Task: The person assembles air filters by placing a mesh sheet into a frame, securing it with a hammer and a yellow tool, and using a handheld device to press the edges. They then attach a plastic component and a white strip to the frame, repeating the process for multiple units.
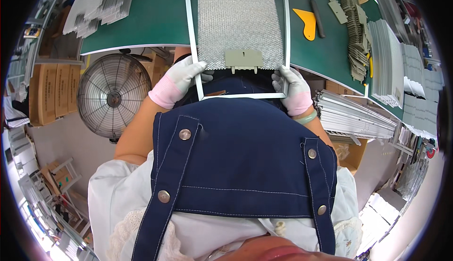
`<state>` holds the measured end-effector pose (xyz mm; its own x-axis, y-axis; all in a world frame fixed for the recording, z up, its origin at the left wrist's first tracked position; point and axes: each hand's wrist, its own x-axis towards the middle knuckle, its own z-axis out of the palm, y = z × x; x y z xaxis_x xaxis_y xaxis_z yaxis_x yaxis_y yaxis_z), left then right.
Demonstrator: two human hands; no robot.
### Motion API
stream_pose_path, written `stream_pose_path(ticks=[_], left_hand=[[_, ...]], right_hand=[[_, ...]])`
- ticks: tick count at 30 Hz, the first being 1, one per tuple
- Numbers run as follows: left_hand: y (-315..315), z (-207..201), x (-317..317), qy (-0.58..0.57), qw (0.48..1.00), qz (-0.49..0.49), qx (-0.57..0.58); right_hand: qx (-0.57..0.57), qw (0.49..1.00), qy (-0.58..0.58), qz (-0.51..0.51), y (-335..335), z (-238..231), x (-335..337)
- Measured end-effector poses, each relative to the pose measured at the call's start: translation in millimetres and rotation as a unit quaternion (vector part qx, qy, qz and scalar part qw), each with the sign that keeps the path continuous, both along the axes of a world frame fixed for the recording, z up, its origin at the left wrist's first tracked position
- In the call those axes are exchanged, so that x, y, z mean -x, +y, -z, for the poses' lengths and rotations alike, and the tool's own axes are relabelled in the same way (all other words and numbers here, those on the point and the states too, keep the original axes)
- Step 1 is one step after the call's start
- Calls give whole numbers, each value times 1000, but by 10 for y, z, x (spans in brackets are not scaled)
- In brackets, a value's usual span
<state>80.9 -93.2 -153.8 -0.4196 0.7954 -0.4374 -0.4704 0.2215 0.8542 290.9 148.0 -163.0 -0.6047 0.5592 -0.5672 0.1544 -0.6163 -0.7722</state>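
Observation:
A silvery mesh panel (238,22) lies in front of me, its near end reaching past the table edge. Thin white bars form a frame (241,96) along its two sides and across the near end, with a gap between the near bar and the mesh. On the mesh's near edge sits a grey-green plastic piece (243,58) with short prongs. My left hand (185,76), in a white and pink glove, is closed round the left bar, thumb on top by the mesh corner. My gloved right hand (293,87) grips the right bar near its corner; some fingers are hidden beneath.
On the green table (141,25) are a hammer (315,13), a yellow scraper (307,24), a row of grey-green plastic pieces (356,37) and stacked mesh sheets (106,1). A black fan (113,99) stands at left; white bars (356,114) are stacked below the table at right.

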Motion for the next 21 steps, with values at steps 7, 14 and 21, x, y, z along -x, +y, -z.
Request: stream_pose_path(ticks=[7,14,21], left_hand=[[-41,28,12,29,999,-8,13],[-22,48,21,65,997,24,30],[37,63,-67,34,998,-33,43]], right_hand=[[4,1000,-4,-26,15,12,-1],[-7,997,74,-31,-86,17,94],[-14,998,51,-26,-91,61,156]])
